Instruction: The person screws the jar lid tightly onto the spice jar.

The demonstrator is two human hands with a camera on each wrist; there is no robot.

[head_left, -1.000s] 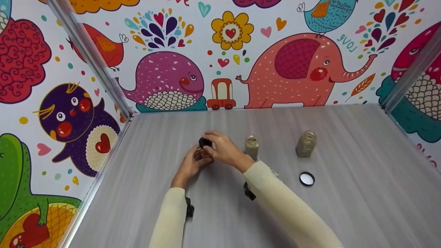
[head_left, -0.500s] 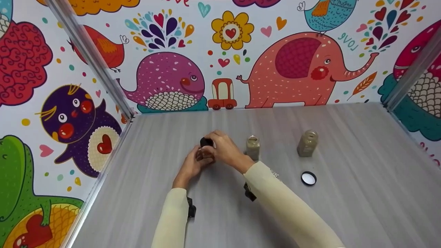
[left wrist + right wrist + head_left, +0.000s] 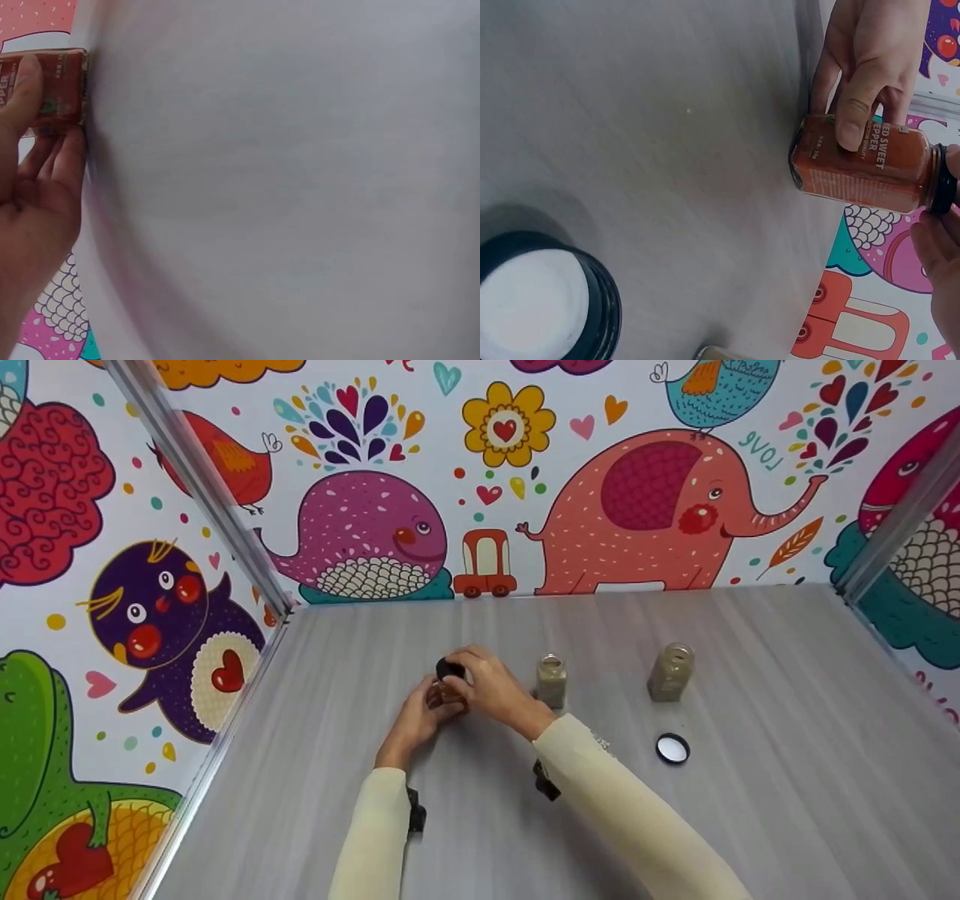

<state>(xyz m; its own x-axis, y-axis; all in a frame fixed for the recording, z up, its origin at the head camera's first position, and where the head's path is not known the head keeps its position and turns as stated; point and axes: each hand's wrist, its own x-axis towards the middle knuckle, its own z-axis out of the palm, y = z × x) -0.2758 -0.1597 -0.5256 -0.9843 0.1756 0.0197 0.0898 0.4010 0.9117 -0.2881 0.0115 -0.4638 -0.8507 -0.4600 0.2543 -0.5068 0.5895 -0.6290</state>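
Note:
A spice jar of red powder [image 3: 870,166], its label reading "red sweet pepper", stands on the table between both hands. My left hand [image 3: 411,724] grips the jar's body, thumb on one face and fingers on the other. At the top, my right hand [image 3: 491,686] pinches the black lid [image 3: 943,180], which sits at the jar's neck. In the left wrist view only the lower part of the red jar [image 3: 60,86] shows, between the left thumb and fingers. The right hand partly covers the lid in the head view.
Two lidless glass jars of tan powder stand to the right, one jar [image 3: 551,690] by the right wrist, the other jar [image 3: 671,679] farther off. A black lid [image 3: 673,748] lies with its white inside up. Patterned walls [image 3: 495,510] border the grey table [image 3: 787,697].
The right hand's fingers shift slightly on the black lid. Both hands and the jar stay in the same place; the other jars and the loose lid have not moved.

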